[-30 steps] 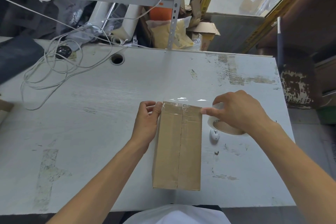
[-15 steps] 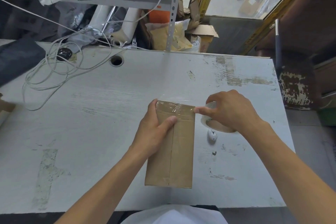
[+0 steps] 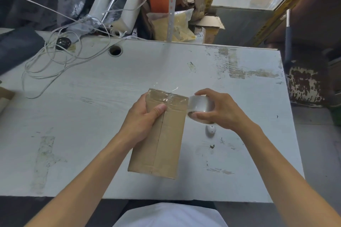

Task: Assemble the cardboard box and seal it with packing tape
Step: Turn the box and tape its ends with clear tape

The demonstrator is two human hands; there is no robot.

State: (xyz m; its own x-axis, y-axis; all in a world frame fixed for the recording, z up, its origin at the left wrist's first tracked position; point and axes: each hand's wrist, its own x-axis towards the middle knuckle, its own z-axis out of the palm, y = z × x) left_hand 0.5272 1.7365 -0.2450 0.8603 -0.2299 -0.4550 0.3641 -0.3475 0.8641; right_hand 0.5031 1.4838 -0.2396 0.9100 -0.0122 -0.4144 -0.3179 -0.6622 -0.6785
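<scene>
A long brown cardboard box (image 3: 166, 143) lies on the white table (image 3: 92, 116), its far end tilted up and to the left. Clear packing tape shines across that far end. My left hand (image 3: 144, 120) grips the box near the far end, thumb pressed on the centre seam. My right hand (image 3: 219, 110) holds the roll of clear tape (image 3: 200, 106) right beside the box's far right corner, fingers curled over the roll and thumb under it. A strip of tape runs from the roll onto the box.
A small white object (image 3: 211, 129) lies on the table just below the tape roll. White cables (image 3: 55, 61) sprawl over the far left by a round cable hole (image 3: 115, 50). Bags, rolls and cardboard crowd the space behind the table. The table's right edge is near my right arm.
My left hand slid from the box's side onto its top, thumb on the seam. The box swung leftward. My right hand lifted the tape roll and turned it on edge at the box's corner.
</scene>
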